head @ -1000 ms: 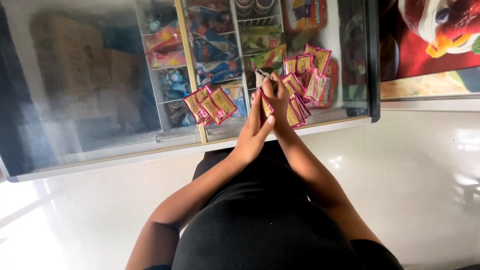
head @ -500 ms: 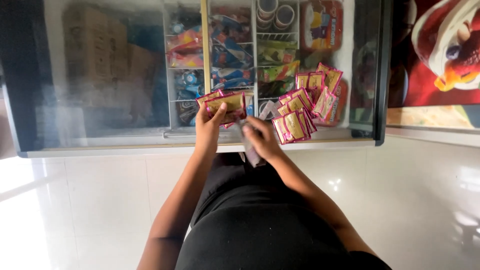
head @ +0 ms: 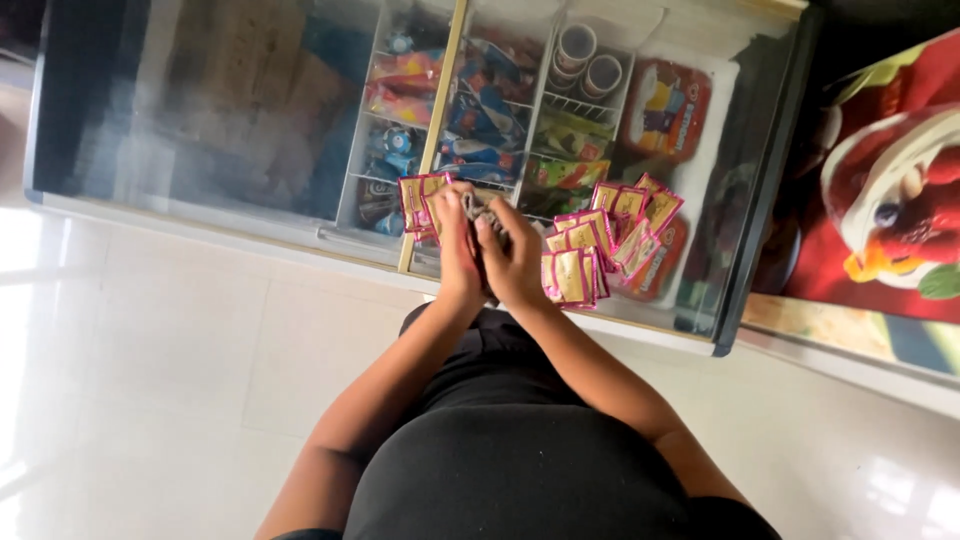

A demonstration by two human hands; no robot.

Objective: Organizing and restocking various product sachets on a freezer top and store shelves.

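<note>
Head view: glass-topped chest freezer (head: 250, 215) across upper frame, white tiled floor (head: 150, 380) below. Left hand (head: 455, 235) at centre, fingers curled beside a small stack of pink-and-gold sachets (head: 418, 200). Right hand (head: 515, 255) pressed against it, fingers closed on something grey (kind unclear). Loose sachet pile (head: 600, 240) right of centre on the glass. Step, by judgement: sorting sachets; the loose ones need gathering.

**One head cam, looking straight down**

Single view, worn on my head, pitched steeply down past my torso. It faces the glass-topped freezer chest (head: 250, 120) in front of me, with the tiled floor (head: 150, 380) below it in frame. Close range: my forearms fill the centre, my left hand (head: 455, 245) and right hand (head: 515, 255) sit mid-frame. No second view to overlap.
</note>
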